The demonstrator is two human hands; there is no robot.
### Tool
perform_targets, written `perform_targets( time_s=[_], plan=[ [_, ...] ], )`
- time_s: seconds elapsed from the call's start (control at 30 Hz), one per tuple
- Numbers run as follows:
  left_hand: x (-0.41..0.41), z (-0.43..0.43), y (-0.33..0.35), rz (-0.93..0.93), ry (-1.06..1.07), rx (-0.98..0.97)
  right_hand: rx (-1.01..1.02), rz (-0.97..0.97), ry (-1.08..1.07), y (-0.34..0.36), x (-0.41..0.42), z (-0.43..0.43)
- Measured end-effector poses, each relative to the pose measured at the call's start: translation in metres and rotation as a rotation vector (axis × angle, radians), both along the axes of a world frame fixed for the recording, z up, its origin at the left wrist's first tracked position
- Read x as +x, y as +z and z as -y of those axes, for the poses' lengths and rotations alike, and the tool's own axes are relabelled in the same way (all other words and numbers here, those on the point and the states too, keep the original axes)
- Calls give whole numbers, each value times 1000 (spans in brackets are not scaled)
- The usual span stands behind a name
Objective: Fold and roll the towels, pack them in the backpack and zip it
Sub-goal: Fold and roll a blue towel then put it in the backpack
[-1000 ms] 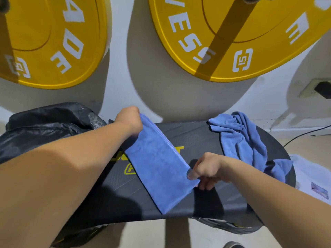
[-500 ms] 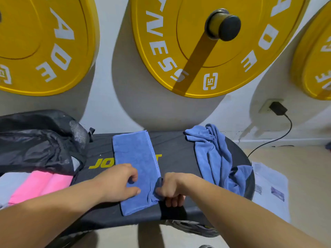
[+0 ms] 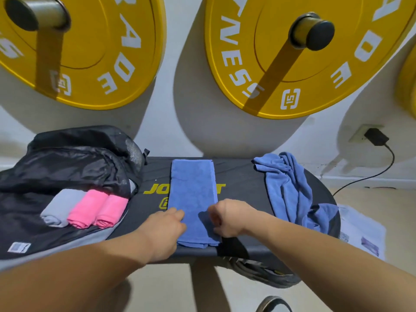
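A blue towel (image 3: pixel 193 192), folded into a long strip, lies flat across the black bench (image 3: pixel 243 183). My left hand (image 3: pixel 166 226) rests its fingers on the strip's near left edge. My right hand (image 3: pixel 227 218), fingers curled, holds the near right edge. A black backpack (image 3: pixel 74 163) lies open at the left end of the bench. Inside it sit a rolled grey towel (image 3: pixel 60 208) and two rolled pink towels (image 3: pixel 87 209) (image 3: pixel 111 211) side by side. A second blue towel (image 3: pixel 290 185) lies crumpled on the bench's right end.
Yellow weight plates (image 3: pixel 292 64) hang on pegs on the wall just behind the bench. A charger (image 3: pixel 376 136) sits in a wall socket at the right, its cable trailing down. Papers (image 3: pixel 360 233) lie on the floor to the right, and a shoe (image 3: pixel 274 305) shows below.
The towel, held up at an angle a second ago, now lies flat and straight on the bench. Both hands have come to its near end. The view dropped, showing the backpack's rolled towels.
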State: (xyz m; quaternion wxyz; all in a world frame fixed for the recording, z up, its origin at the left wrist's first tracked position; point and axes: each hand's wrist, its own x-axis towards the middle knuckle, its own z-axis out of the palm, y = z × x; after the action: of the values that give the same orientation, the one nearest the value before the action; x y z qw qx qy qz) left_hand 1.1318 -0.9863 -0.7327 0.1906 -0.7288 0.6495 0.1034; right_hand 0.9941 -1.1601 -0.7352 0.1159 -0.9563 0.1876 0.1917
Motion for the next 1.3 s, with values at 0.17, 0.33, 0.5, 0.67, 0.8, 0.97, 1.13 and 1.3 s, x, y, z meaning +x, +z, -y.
perform_targets(
  time_s=[0.17,0.33,0.5,0.67,0.8,0.97,1.13,1.3],
  plan=[
    [19,-25,-2,-195,131,-81,136,160,65,-10,-1,-24],
    [30,-29,-3,-485,201,-347,22,216,40,-12,2,-42],
    [38,-24,2,-612,276,-444,-94,281,29,-24,6,-57],
    [47,-26,-6,-541,264,-411,17,343,-64,-17,-1,-38],
    [50,-33,-17,-521,226,-325,316,293,-183,-15,-9,-17],
    [51,-37,-22,-493,207,-214,279,284,-64,-24,-13,-24],
    [49,-42,-38,-626,397,-185,393,318,-195,-31,-15,-32],
    [52,-41,-45,-986,784,-303,480,320,-400,-35,-14,-28]
  ],
)
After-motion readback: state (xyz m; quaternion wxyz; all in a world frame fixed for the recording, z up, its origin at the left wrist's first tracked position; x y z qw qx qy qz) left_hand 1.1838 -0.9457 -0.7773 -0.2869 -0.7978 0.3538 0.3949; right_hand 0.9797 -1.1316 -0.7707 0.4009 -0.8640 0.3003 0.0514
